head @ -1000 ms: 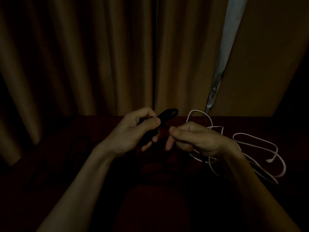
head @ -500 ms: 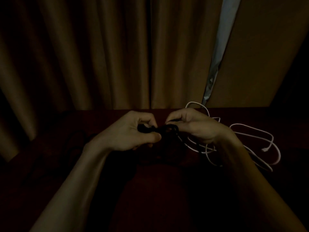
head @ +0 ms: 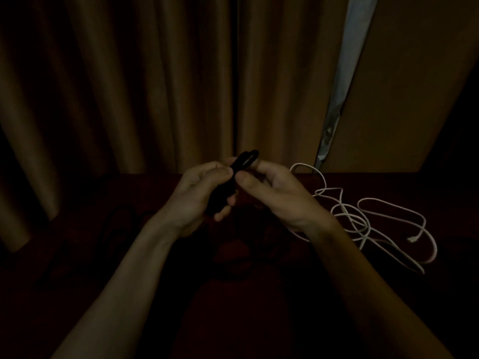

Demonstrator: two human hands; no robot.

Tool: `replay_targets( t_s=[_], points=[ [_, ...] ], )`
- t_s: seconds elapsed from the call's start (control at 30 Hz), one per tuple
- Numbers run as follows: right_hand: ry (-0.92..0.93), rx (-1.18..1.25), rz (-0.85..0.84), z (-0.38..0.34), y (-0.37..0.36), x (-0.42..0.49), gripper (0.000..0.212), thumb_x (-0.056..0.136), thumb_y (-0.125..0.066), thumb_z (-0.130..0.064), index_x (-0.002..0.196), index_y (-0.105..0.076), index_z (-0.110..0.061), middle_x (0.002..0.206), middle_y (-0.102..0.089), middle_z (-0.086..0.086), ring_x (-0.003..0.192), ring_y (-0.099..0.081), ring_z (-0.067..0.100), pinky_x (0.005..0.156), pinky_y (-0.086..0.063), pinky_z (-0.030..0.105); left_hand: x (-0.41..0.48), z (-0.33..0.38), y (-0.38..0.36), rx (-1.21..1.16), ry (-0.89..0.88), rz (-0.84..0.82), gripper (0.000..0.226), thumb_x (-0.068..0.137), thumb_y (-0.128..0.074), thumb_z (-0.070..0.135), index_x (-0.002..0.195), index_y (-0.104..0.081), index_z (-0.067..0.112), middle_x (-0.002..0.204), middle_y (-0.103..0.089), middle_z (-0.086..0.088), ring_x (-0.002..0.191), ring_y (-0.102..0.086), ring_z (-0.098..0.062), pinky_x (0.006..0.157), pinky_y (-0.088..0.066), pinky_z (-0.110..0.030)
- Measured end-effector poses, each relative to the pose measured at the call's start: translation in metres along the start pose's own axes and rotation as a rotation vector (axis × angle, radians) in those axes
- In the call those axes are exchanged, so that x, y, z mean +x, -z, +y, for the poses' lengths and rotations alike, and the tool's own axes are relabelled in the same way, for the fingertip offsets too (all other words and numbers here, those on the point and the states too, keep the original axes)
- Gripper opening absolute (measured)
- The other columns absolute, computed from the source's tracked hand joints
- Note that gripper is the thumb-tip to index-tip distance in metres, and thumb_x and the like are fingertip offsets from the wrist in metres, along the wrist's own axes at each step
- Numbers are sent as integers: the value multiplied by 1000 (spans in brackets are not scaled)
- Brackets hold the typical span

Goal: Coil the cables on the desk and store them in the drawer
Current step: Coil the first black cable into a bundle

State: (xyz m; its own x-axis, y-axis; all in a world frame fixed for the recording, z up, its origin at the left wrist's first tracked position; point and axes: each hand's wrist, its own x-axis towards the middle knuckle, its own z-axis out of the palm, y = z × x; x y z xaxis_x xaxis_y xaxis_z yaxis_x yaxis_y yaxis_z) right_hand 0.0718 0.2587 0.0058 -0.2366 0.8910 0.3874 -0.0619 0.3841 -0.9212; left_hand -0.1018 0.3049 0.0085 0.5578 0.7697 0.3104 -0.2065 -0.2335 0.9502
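A black cable, folded into a narrow bundle, sticks up between my two hands above the dark red desk. My left hand grips the bundle's lower part with curled fingers and thumb. My right hand pinches the cable just right of the bundle between thumb and forefinger. A white cable lies in loose tangled loops on the desk to the right, its plug end free. The drawer is out of view.
Brown curtains hang close behind the desk's far edge, with a pale gap on the right. A faint dark cable shape lies on the desk's left side, hard to make out in the dim light.
The black bundle has tilted upright again and risen slightly between my hands. My right hand's thumb and finger have shifted along the cable. The white cable has not moved.
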Motion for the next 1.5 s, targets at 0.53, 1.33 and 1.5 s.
replay_targets(
  t_s=[0.53, 1.33, 1.5],
  points=[
    [29, 16, -153, -8, 2, -4, 38, 89, -65, 5, 125, -58, -5, 110, -69, 2, 106, -67, 10, 94, -53, 24, 0, -3, -1, -355, 57, -332, 45, 91, -61, 39, 116, -63, 2, 71, -65, -8, 32, -44, -7, 33, -34, -13],
    [59, -152, 198, 1, 19, 2, 17, 85, -76, -7, 101, -75, -1, 98, -79, 8, 97, -75, 17, 84, -56, 23, -1, -2, 1, 1021, -398, -76, 77, 85, -64, 32, 154, -33, 30, 142, -54, 8, 126, -55, -4, 102, -51, -31],
    [22, -222, 232, 5, 14, 4, 20, 89, -76, -16, 99, -76, 1, 97, -78, 12, 96, -75, 23, 86, -58, 40, 0, -18, -6, 1115, -465, 76, 57, 96, -46, 48, 146, -30, 27, 134, -55, -4, 111, -63, -21, 85, -57, -42]
  ],
)
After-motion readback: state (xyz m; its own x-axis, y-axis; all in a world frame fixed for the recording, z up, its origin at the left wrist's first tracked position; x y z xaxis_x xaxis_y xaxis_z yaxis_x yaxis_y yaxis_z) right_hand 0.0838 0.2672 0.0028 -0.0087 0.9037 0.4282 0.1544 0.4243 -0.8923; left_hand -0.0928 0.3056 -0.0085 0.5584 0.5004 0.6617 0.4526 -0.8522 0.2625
